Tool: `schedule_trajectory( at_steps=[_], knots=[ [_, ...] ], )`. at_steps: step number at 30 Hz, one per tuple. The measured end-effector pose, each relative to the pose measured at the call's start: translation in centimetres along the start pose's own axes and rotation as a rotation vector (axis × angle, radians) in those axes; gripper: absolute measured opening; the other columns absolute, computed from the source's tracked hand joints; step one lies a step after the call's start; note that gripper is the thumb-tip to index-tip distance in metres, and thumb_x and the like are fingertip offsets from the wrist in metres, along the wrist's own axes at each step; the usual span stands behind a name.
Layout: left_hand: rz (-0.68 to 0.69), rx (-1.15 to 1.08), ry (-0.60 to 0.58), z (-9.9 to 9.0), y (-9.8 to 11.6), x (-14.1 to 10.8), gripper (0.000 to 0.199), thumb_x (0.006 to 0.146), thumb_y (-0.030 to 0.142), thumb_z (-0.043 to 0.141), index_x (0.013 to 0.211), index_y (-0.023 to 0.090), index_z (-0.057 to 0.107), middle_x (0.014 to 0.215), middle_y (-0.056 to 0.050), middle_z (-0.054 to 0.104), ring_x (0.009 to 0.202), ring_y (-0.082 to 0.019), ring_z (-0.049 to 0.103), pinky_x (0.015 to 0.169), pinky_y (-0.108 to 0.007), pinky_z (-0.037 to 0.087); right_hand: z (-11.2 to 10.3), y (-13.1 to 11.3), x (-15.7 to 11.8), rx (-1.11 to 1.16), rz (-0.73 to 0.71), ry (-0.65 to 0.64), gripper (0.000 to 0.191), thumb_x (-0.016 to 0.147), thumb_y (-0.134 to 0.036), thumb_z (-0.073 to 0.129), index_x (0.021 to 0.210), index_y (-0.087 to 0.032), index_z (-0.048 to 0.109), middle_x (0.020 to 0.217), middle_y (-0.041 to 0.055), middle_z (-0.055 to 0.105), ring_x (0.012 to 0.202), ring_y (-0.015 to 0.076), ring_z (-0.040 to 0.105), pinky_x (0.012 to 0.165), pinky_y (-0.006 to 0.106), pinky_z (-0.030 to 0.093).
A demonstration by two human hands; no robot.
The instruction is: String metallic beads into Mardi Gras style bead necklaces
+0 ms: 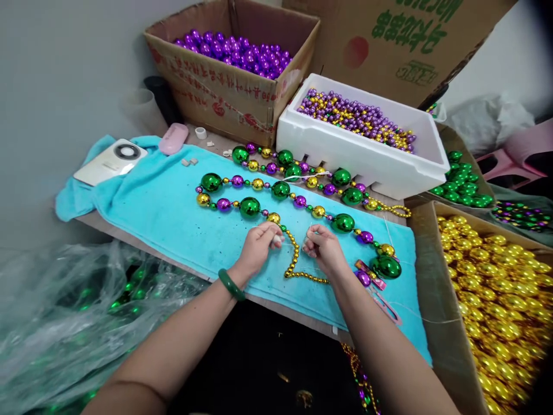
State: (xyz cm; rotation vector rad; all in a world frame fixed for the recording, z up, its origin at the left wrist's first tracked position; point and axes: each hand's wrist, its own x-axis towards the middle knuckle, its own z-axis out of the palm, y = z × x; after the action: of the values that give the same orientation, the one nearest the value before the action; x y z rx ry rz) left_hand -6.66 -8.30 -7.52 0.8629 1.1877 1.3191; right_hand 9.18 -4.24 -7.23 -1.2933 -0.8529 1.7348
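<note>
1. A bead strand (250, 207), glossy and round in green, purple and gold, is laid in a long loop on a turquoise towel (164, 225) spread over the desk (219, 144); large green balls are parted by smaller ones.
2. By the left grip (258, 246), a chain (296, 248) of small gold beads is curved across the cloth, its course lost under the right forearm.
3. Both grips are closed at the fingertips, held just apart; a thin, clear thread (288, 245) appears to be pinched between the left grip and the right grip (325, 249). Its exact hold is hidden by curled fingers.
4. A smooth green bangle (231, 285) is worn on the left wrist.
5. A second strand (352, 196), also looped, is set behind, beside a white foam box (363, 158) filled with small purple and gold beads.
6. Shiny purple balls are heaped in a cardboard carton (216, 92); egg-shaped gold ones fill a box (447, 323) at right, cut off by the frame.
7. Green balls are blurred beneath crinkled plastic (129, 323) at lower left.
8. A pink tool (391, 311) is partly hidden by the right forearm.
9. A pale phone (110, 162) and a rounded pink case (173, 139) are placed at the far left.
</note>
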Motion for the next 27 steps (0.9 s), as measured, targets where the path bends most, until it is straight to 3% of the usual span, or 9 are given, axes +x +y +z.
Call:
schedule_trajectory(
  at_steps=[4,8,12,18,22,27],
  knots=[
    [-0.156,-0.444,0.03,0.3,0.4,0.3,0.024,0.076,0.039,0.061,0.077,0.016,0.054,0.052,0.005,0.045,0.053,-0.01,0.053,0.049,-0.019,0.041,0.6,-0.5,0.5,0.131,-0.017,-0.042,0.031,0.058,-0.028,0.072,0.069,-0.021,0.045,0.043,-0.006,0.043,0.055,0.0138,0.057,0.038,0.016,0.03],
    [-0.215,-0.528,0.037,0.1,-0.5,0.0,0.025,0.075,0.038,0.063,0.078,0.015,0.053,0.058,0.004,0.051,0.054,-0.008,0.055,0.048,-0.017,0.041,1.3,0.4,0.5,0.298,0.045,-0.103,0.039,0.059,-0.033,0.075,0.071,-0.022,0.039,0.051,-0.0077,0.04,0.047,0.0093,0.048,0.033,0.014,0.02],
    [-0.264,-0.551,0.033,-0.4,-0.9,-0.4,0.024,0.076,0.036,0.063,0.078,0.015,0.053,0.07,0.0,0.058,0.056,-0.007,0.056,0.048,-0.017,0.042,2.0,1.0,0.7,0.328,0.035,-0.181,0.041,0.062,-0.035,0.074,0.07,-0.022,0.036,0.052,-0.0088,0.036,0.04,0.0059,0.035,0.033,0.015,0.016],
    [-0.291,-0.439,0.07,-0.7,-0.4,-0.6,0.026,0.076,0.038,0.062,0.08,0.014,0.055,0.063,0.0,0.057,0.054,-0.008,0.056,0.046,-0.016,0.04,2.5,0.9,0.9,0.31,0.066,-0.229,0.039,0.064,-0.035,0.074,0.072,-0.023,0.038,0.048,-0.0097,0.031,0.038,0.0055,0.03,0.033,0.015,0.013],
    [-0.268,-0.377,0.07,-0.6,-0.4,-0.8,0.026,0.076,0.04,0.06,0.079,0.014,0.056,0.056,0.002,0.053,0.051,-0.008,0.055,0.041,-0.015,0.034,2.5,1.3,0.7,0.31,0.086,-0.213,0.039,0.063,-0.034,0.075,0.072,-0.023,0.039,0.045,-0.01,0.029,0.039,0.0064,0.033,0.034,0.014,0.011],
    [-0.263,-0.021,0.01,-0.4,-0.8,-1.4,0.024,0.077,0.035,0.055,0.071,0.013,0.061,0.049,0.003,0.051,0.04,-0.006,0.044,0.036,-0.016,0.025,2.3,1.6,0.4,0.181,0.063,-0.25,0.032,0.065,-0.035,0.073,0.071,-0.021,0.044,0.044,-0.0111,0.023,0.037,0.0054,0.028,0.035,0.015,0.012]
  ],
)
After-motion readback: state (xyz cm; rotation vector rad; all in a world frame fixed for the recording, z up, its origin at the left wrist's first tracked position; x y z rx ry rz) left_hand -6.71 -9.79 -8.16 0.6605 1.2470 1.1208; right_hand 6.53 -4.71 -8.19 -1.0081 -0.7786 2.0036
